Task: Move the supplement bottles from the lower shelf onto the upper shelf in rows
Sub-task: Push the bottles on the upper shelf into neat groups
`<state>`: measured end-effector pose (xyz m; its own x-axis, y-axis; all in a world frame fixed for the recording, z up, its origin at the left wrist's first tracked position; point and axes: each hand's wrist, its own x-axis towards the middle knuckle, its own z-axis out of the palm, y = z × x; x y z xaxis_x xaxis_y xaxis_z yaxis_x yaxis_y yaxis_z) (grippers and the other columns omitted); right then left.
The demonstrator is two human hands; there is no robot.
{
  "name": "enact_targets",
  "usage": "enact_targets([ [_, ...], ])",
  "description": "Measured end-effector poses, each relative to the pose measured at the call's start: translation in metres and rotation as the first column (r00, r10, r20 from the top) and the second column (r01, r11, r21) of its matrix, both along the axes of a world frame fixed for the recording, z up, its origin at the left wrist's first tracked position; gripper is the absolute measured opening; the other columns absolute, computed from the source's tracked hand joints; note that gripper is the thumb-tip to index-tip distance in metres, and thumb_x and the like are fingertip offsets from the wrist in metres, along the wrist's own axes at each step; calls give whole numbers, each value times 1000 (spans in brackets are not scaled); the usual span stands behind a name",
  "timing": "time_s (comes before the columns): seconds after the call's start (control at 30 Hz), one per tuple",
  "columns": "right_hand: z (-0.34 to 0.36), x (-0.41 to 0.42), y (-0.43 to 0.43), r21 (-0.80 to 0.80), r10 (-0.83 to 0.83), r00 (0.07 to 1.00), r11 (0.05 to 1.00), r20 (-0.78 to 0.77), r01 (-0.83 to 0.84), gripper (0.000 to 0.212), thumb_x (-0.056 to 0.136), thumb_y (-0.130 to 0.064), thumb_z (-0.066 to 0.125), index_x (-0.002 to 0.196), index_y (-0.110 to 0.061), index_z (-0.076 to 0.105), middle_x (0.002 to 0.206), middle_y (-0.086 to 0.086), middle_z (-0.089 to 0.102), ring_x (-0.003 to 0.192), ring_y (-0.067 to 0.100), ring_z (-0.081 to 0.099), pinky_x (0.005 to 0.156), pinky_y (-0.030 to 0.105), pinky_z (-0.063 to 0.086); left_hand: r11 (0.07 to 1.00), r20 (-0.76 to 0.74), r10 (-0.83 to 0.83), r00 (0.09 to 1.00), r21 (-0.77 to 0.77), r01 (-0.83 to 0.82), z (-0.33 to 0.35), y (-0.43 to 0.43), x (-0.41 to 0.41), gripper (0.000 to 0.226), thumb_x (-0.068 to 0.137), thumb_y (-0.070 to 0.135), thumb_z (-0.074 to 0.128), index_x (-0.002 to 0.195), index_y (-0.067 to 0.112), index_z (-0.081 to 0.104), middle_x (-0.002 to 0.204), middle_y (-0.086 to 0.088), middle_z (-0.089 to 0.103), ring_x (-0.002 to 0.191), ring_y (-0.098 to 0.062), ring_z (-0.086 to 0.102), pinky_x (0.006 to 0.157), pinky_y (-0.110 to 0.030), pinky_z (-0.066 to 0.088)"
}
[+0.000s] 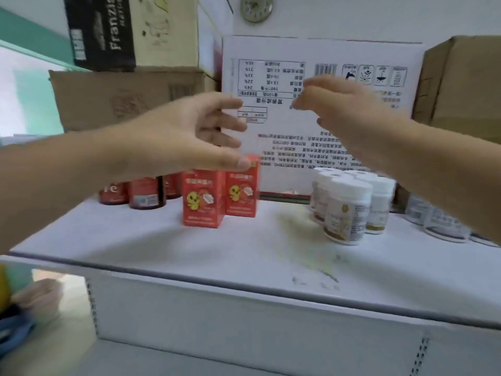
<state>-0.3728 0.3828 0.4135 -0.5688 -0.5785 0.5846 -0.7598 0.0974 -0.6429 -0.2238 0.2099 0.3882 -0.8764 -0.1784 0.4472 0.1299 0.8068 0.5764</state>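
Both my hands hang in the air above the upper shelf (189, 256), holding nothing. My left hand (189, 134) has its fingers spread, just above two red supplement boxes (203, 199). My right hand (344, 109) is relaxed, above a cluster of white-capped supplement bottles (347, 210). Dark brown bottles with red labels (143, 192) stand at the left, partly hidden by my left forearm. More pale bottles (444, 226) sit at the right, partly behind my right forearm.
A large white carton (339, 137) with upside-down print stands at the back of the shelf. Brown cardboard boxes (122, 99) are stacked at back left, another (466, 80) at back right. The lower shelf (189, 356) shows below; blurred items lie at the bottom left.
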Motion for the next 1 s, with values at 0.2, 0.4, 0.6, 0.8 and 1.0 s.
enact_targets([
  [0.2,-20,75,-94,-68,277,954,960,115,-271,55,84,-37,61,137,-24,53,136,-10,56,121,6,52,105,36,41,971,-91,238,967,32,-236,-6,-79,97,85,33,76,78,109,41,62,106,18,71,99,0,67,84,-25,50],
  [0.4,-44,115,-177,-93,291,895,957,337,-276,63,90,-26,58,147,-18,33,101,-18,53,93,3,55,73,21,44,936,-20,348,937,63,-346,-28,-144,115,111,34,72,82,133,37,47,128,17,58,118,-3,56,104,-37,45],
  [0.6,-67,121,-240,-164,123,865,985,487,-48,78,77,-38,60,142,-11,26,145,8,39,127,28,46,105,46,42,903,-20,318,948,312,-296,-43,-172,78,114,61,28,87,151,18,18,137,14,49,120,-4,48,96,-25,41],
  [0.8,-89,103,-259,-165,97,824,986,559,-4,83,89,-37,56,153,-13,10,158,2,22,139,24,33,108,37,33,856,-4,192,981,489,-166,-58,-190,56,67,63,0,84,118,21,51,106,3,73,101,-14,69,96,-41,51],
  [1.0,-91,95,-260,-169,149,786,984,600,-57,83,91,-40,51,156,-19,4,160,-2,19,139,24,32,101,34,32,727,-82,75,994,687,2,-71,-199,47,72,54,-16,72,114,19,55,98,-2,76,102,-23,69,91,-40,50],
])
